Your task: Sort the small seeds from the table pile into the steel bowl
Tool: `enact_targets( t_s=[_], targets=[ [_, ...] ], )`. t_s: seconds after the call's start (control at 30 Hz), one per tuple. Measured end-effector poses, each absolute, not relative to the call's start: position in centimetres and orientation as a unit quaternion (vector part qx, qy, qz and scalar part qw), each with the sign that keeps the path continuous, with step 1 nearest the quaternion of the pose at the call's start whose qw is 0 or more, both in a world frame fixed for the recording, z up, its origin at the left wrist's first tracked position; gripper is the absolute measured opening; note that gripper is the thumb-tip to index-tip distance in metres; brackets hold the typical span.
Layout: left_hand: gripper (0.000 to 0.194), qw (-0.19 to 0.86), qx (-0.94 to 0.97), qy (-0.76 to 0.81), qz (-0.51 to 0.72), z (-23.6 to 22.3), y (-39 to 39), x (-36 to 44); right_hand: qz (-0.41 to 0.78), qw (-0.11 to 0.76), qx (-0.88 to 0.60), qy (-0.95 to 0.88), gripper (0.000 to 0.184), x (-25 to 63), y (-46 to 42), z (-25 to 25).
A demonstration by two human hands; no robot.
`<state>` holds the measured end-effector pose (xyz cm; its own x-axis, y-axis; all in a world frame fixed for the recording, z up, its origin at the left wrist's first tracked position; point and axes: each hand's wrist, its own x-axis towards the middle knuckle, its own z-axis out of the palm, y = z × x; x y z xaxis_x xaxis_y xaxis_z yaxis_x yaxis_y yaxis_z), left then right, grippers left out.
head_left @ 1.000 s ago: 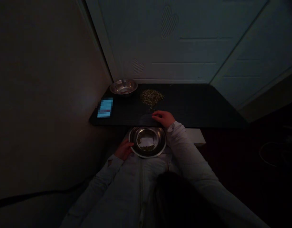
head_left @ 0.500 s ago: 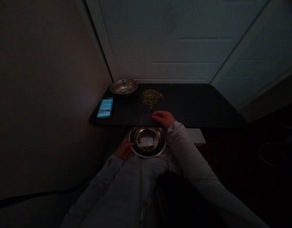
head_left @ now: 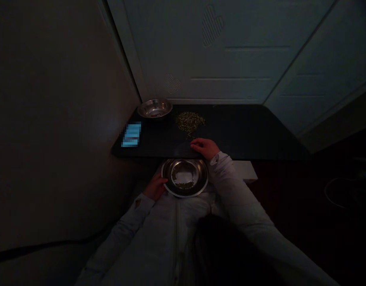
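Dark tabletop [head_left: 248, 129] holds seeds [head_left: 189, 120] just beyond the right hand [head_left: 205, 147]

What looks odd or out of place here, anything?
A thin scatter of grains trails from the main pile toward the right hand on the dark tabletop, looking slightly untidy. The blue patch at left is oddly pixelated. Nothing looks visibly damaged.

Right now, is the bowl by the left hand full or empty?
Neither: the bowl holds some greenish grains, but bare, shiny bottom shows beside them.

A blurred, glowing screen [head_left: 131, 135] lies at left; a heart-patterned panel [head_left: 183, 43] stands behind.
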<state>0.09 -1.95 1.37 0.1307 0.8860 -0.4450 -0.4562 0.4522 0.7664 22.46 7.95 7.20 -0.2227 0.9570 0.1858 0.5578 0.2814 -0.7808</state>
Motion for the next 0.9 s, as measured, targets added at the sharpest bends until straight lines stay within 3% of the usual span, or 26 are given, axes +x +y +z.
enact_targets(
  t_s=[0.57,0.9],
  targets=[
    [0.042,0.714,0.24,0.461,0.469,0.9,-2.0,-0.3,0.39,0.445,-0.5,-0.632,0.023,23.4,8.1,7.4],
    [0.035,0.721,0.235,0.448,0.473,0.5,-1.5,-0.7,0.399,0.45,-0.539,-0.59,0.022,26.5,6.8,7.0]
  ],
)
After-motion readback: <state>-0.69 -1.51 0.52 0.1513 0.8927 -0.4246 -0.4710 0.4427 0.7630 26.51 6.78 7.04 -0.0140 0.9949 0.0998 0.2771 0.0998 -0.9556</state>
